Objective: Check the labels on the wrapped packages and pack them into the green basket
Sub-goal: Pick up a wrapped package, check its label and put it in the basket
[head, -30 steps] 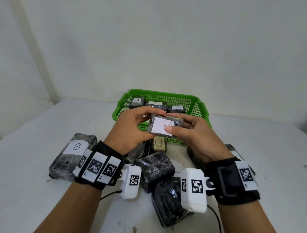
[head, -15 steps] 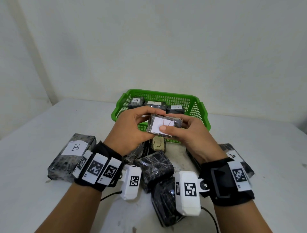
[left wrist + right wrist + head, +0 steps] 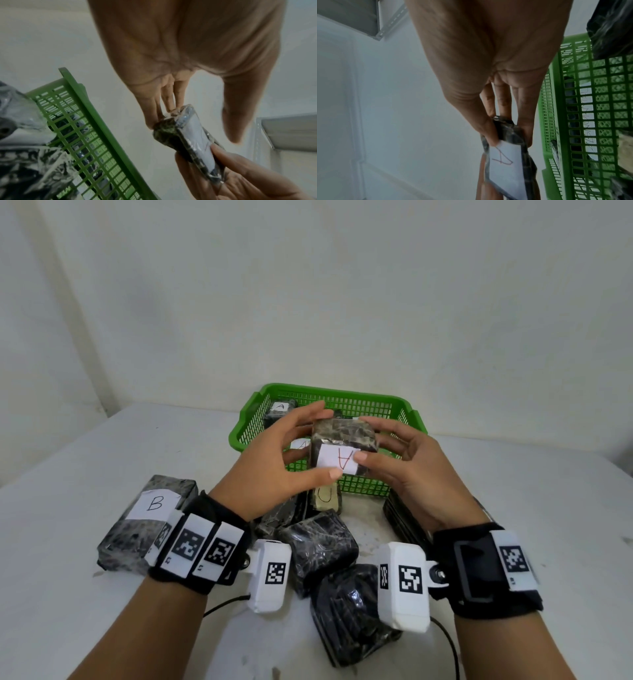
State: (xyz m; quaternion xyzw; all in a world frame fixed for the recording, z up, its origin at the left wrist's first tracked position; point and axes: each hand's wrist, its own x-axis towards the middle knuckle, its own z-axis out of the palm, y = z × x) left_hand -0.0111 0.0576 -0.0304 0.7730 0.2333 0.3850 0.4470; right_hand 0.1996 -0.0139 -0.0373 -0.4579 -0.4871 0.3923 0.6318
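Both hands pinch one wrapped package (image 3: 343, 449) above the near wall of the green basket (image 3: 359, 487): the left hand (image 3: 274, 470) takes its left end, the right hand (image 3: 409, 470) its right. Its white label (image 3: 337, 461) shows a red "A"; the right thumb hides one corner. Dark, crinkled wrap. Packages inside the basket are mostly hidden.

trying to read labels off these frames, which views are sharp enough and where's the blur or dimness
Head view: bright, even light, sharp; the red A on the held plastic-wrapped dark package and the B on the wrapped package at left read clearly, edges bowed by the wide lens. Left wrist view: dim, soft, label edge-on, unreadable. Right wrist view: dark and motion-smeared, yet the A shows; green plastic mesh basket blurred.
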